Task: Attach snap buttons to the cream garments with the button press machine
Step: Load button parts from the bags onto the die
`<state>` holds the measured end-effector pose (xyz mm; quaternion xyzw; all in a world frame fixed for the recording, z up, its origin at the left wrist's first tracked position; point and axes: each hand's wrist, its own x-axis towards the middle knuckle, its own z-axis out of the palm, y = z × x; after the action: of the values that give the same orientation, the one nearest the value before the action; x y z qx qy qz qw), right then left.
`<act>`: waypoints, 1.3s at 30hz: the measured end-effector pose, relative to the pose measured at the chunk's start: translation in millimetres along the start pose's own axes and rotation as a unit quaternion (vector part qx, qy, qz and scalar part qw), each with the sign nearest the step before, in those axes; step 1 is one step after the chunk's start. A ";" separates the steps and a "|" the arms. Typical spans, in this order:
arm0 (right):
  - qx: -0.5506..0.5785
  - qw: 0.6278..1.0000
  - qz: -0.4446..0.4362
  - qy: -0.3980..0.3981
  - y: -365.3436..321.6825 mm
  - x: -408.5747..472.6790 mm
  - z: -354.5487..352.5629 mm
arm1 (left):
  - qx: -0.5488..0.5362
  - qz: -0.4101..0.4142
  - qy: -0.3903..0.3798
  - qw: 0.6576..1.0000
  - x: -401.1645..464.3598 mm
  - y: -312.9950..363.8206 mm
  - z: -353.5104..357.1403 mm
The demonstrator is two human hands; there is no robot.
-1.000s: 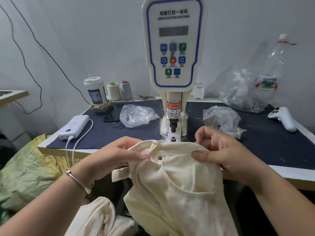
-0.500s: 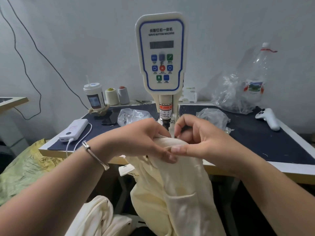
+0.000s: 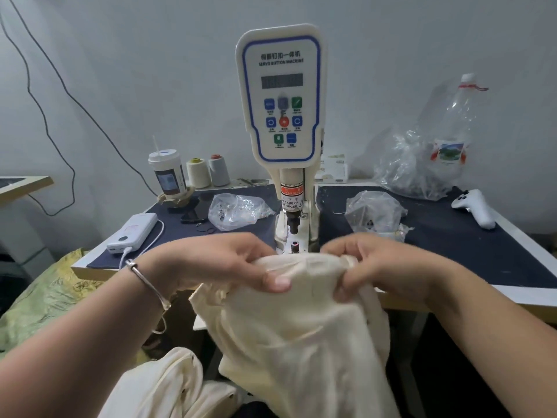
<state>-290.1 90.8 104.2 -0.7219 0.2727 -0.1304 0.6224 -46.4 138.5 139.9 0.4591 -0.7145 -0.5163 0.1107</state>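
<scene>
Garment: cream garment [image 3: 301, 321], centre-bottom of frame, top edge bunched just in front of the press, rest hanging below the table edge.
Left hand: left hand [image 3: 217, 263] pinching the edge, thumb on top, probably to keep the fabric taut.
Right hand: right hand [image 3: 379, 267] gripping the other end, fingers curled round it.
Press: button press machine [image 3: 281, 116], centre; lower die [image 3: 294, 245] bare, just behind the edge, so likely lining up a spot.
Spare: another cream garment [image 3: 168, 387], bottom left.

Matt cream cloth garment [image 3: 295, 336], glossy plastic machine panel [image 3: 280, 98] (crinkled clear plastic bags [image 3: 238, 209] behind).
</scene>
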 end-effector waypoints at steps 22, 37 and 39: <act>-0.363 0.768 0.100 0.519 106.5 43.2 -101.0 | -0.253 -0.084 0.218 0.939 -22.8 -86.9 -70.1; -0.367 0.773 0.327 0.401 101.0 99.5 -157.7 | -0.095 -0.234 0.269 0.930 81.2 -142.6 -85.1; -0.365 0.764 0.315 0.429 106.2 102.2 -159.6 | -0.089 -0.228 0.273 0.930 89.9 -145.2 -84.6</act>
<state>-315.4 -106.2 16.3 -0.6363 0.7507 -0.1137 0.1363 35.9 8.9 27.1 0.7207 -0.4840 -0.4442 0.2215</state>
